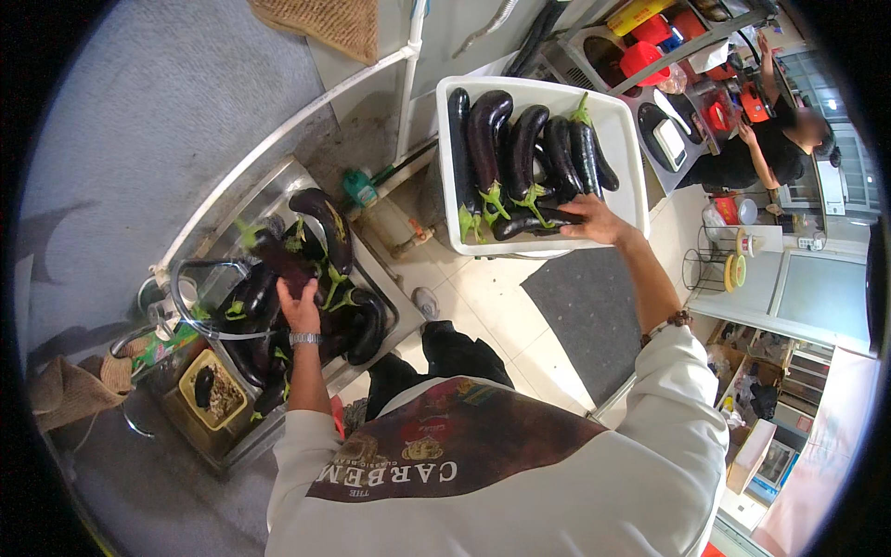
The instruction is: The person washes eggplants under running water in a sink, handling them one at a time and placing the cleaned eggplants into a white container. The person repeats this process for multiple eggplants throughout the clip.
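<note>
Over the metal sink, my left hand grips a dark purple eggplant, blurred, its green stem pointing away from me. Several more eggplants fill the sink beneath and around it. To the right, my right hand reaches into a white plastic tub. Its fingers and thumb are around the blunt end of an eggplant lying crosswise along the tub's near side. Beyond that one, several glossy eggplants lie side by side, some with stems towards me.
A curved faucet arches over the sink's left side. A yellowish strainer basket holds scraps and a small dark piece. A white pipe runs along the wall. Another person stands at a cluttered counter. A dark mat covers some floor tiles.
</note>
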Demonstrator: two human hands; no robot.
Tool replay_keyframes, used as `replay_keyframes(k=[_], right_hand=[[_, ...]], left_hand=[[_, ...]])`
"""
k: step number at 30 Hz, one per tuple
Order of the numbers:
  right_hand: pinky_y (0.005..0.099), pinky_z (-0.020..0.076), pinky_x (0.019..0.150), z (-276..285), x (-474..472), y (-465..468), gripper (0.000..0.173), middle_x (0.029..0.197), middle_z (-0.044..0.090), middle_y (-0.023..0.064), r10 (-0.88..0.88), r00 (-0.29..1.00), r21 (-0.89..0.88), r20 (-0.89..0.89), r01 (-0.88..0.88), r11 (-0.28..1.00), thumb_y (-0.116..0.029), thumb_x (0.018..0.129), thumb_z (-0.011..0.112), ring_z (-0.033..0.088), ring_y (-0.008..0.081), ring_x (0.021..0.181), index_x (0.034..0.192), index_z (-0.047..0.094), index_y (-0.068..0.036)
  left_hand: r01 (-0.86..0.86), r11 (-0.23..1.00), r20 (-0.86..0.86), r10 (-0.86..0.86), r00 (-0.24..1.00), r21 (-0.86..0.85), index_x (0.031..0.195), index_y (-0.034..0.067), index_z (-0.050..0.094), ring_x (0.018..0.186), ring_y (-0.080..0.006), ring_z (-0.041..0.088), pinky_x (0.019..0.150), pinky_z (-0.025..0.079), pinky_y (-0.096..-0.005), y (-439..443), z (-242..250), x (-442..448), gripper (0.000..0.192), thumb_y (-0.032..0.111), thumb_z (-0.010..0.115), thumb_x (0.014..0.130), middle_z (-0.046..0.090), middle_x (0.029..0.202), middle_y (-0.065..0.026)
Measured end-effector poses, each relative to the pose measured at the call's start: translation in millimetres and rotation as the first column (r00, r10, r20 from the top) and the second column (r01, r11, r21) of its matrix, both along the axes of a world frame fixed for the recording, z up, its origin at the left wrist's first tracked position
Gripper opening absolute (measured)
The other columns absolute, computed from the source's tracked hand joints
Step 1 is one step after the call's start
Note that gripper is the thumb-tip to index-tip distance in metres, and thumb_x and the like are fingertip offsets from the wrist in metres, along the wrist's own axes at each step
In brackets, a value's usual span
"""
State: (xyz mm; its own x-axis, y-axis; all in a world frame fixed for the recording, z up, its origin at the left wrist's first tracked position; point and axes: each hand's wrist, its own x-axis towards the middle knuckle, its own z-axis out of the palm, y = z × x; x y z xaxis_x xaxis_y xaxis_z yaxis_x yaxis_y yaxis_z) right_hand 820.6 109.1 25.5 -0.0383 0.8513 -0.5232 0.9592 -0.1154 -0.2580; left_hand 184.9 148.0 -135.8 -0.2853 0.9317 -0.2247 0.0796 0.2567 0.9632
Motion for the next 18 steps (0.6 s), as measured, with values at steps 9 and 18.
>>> replay_keyframes(k=[9,18], right_hand=[[0.044,0.0542,0.097,41,-68,-20,0.039,0.119,0.07,0.0173,-0.156,0.97,0.692,-0.185,0.241,0.681,-0.015,0.093,0.078,0.067,0.0354,0.112,0.129,0.069,-0.003],[0.0371,0.0583,0.09,-38,-391,5,0.049,0.121,0.07,0.0169,0.165,0.611,0.378,-0.775,0.238,0.895,-0.004,0.093,0.077,0.07,0.0251,0.11,0.139,0.062,-0.006]], left_hand=[[-0.347,0.917,0.248,0.296,0.922,0.198,0.114,0.009,0.058,0.081,-0.0215,0.068,0.073,0.058,-0.0396,-6,4,-30,0.016,0.01,0.064,0.099,0.069,0.102,-0.0072],[-0.117,0.964,-0.206,0.168,0.964,0.241,0.137,0.003,0.06,0.091,-0.0193,0.07,0.082,0.055,-0.0343,-24,42,-47,0.042,0.027,0.069,0.104,0.075,0.107,-0.0085]])
